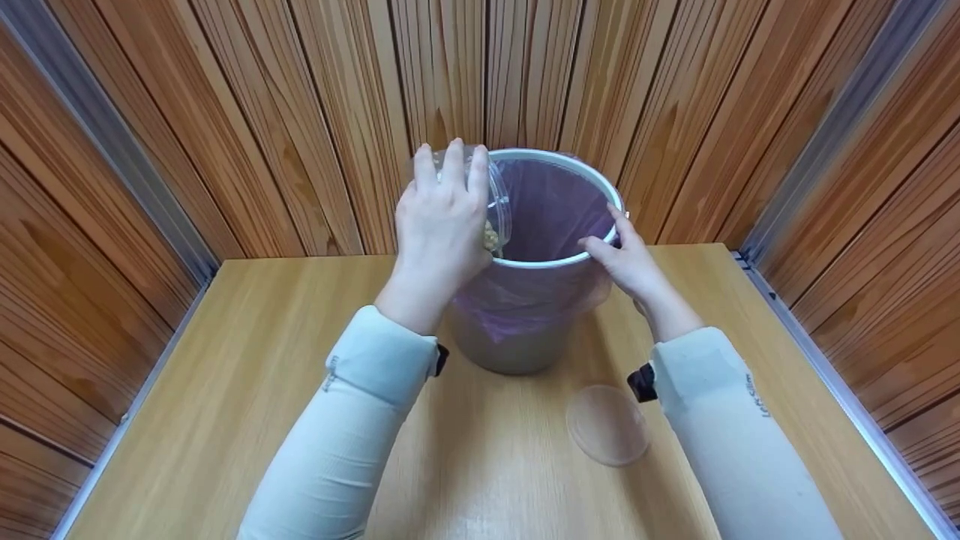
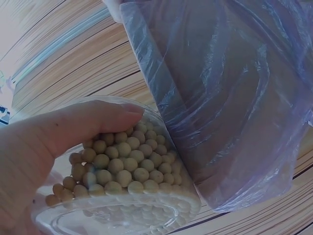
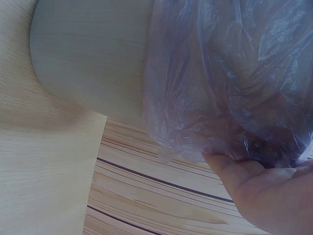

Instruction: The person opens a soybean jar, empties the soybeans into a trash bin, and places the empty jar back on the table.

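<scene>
A clear plastic round jar (image 1: 498, 196), part filled with small pale-tan round beads (image 2: 124, 164), is tipped over on its side at the left part of the pale rim (image 1: 551, 264) of a tall grey bin (image 1: 514, 356). Its long axis runs across the person's view, and its ridged end appears to face right, toward the bin's mouth, while the rest of it lies under the left hand (image 1: 442, 214). That hand grips the jar, three fingers spread over the top and the thumb laid along the wall; it is by far the nearer hand, the right hand (image 1: 630, 259) being across the mouth on the far right side. The right hand pinches the rim together with the thin translucent purple liner (image 1: 551, 187), thumb on the inner side. From the left wrist, the beads show heaped through the jar's wall beside the liner, whereas the head view gives only a few of them past the hand; whether any lie inside the bin cannot be told. The right wrist view shows fingers tucked against the liner's outer fold, hidden from above. Nearer the person, a clear round lid (image 1: 607, 425) lies flat on the light wooden table (image 1: 495, 480), near the right forearm; a wood-plank wall (image 1: 345, 112) stands behind.
</scene>
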Available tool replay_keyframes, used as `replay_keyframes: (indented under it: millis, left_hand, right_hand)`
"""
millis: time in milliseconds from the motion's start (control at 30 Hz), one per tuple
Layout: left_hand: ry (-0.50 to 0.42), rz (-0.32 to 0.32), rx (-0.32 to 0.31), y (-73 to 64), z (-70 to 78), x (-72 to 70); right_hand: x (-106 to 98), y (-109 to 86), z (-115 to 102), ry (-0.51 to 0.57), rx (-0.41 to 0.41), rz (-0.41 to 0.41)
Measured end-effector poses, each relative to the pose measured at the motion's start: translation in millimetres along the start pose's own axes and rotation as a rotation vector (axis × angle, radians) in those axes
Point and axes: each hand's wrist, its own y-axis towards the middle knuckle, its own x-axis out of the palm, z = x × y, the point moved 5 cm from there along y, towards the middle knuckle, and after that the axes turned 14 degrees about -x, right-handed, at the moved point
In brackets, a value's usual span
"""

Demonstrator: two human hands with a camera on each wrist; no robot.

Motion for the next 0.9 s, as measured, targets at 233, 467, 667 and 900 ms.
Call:
replay_keyframes:
  millis: [233,467,667,900]
  left_hand:
    - [-0.007,0.007,-0.004,1.4,0.7,-0.4]
    - [0.022,0.036,0.009,2.0,4.2,-0.2]
    - [0.045,0.066,0.03,1.7,8.5,-0.1]
    - [0.04,0.028,0.006,4.0,7.3,-0.2]
  right_hand:
    - [0.4,0.5,-0.5,0.027,-0.01,0.007]
    - [1.1,1.0,-0.6,0.024,-0.019,0.01]
    - [0.8,0.4,-1.8,-0.004,-0.009,0.011]
    - [0.0,-0.1,-1.3,-0.001,0.001,0.012]
